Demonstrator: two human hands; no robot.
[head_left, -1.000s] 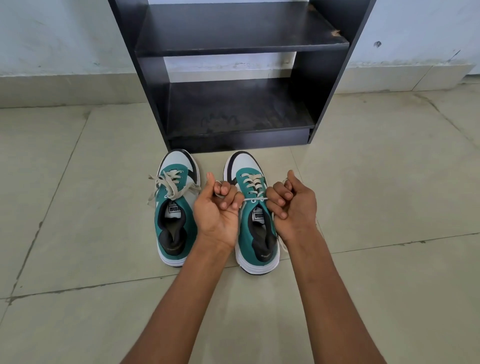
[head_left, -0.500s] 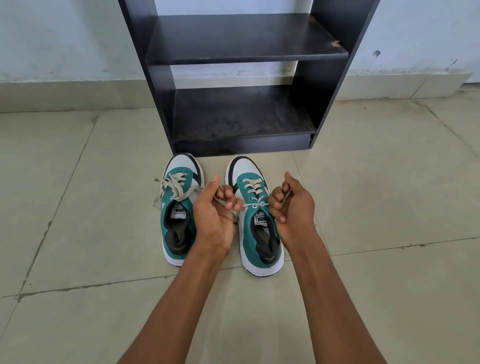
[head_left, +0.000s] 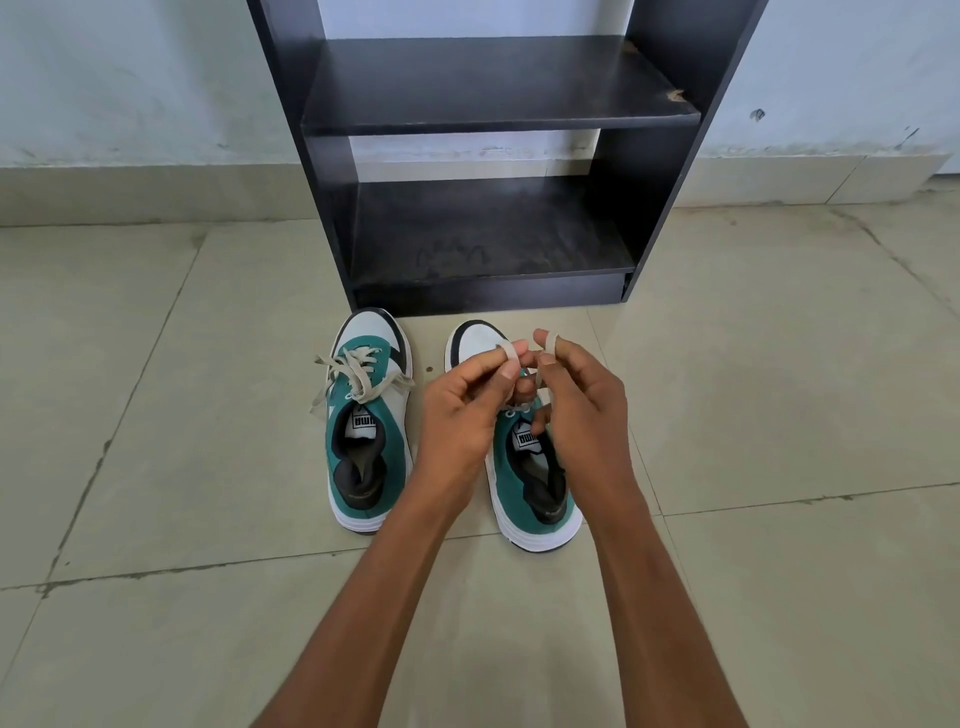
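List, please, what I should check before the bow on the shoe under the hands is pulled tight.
1. Left hand pinches the lace: ok.
2. Right hand has the lace wrapped over a finger: ok.
3. Shoe lies flat on the floor: ok.
4. Lace drawn snug beneath: cannot tell, the hands hide it.
5. Other shoe has its bow tied: ok.

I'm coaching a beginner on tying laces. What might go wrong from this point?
1. The lace sits only over fingertips of the left hand and right hand; a loop may slip off before the bow is pulled tight.
2. Nothing pins the shoe to the tiled floor, so a firm pull might drag or tip it.
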